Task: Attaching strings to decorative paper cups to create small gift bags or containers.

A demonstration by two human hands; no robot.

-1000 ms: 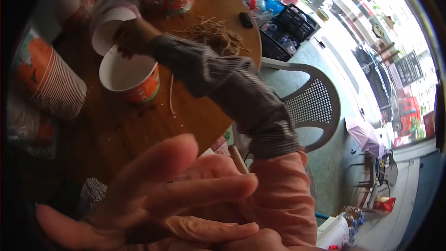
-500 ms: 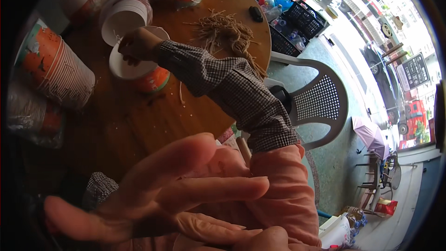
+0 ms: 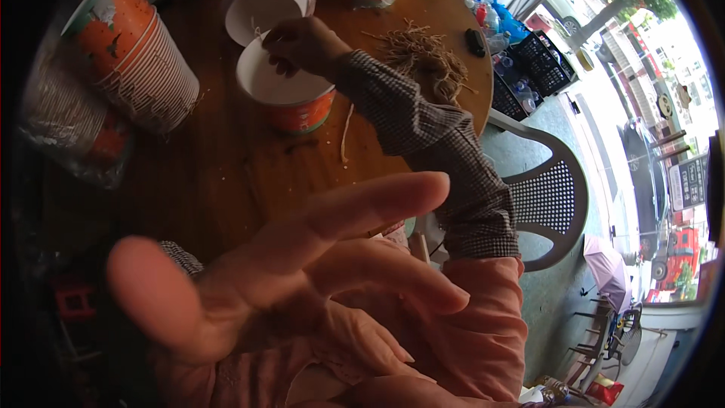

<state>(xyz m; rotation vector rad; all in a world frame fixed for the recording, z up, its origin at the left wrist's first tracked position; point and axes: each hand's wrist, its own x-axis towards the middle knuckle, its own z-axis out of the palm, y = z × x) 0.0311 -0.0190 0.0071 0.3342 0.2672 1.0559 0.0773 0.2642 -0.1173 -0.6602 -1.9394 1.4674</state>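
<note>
The bowl [image 3: 298,112] sits on the tabletop [image 3: 234,174], just beneath my right hand [image 3: 308,41], the nearer one; whether its curled fingers pinch anything, I can't tell. My left hand [image 3: 276,287], spread and seemingly empty, is well short of the bowl.

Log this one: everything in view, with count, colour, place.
Table: one, brown, centre
Separate tub: one, white and orange, on table
Tub stacks: several, white and orange, left and beyond
Strand pile: one, tan, table's right
Small object: one, black, right of strands
Crates: apparently two, black, upper right
Chair: one, grey, right of table
Umbrella: one, pale purple, far right
Vehicles: several, mixed colours, outside
Left hand: one, bare, spread, foreground
Right hand: one, bare, at tub's rim
</note>
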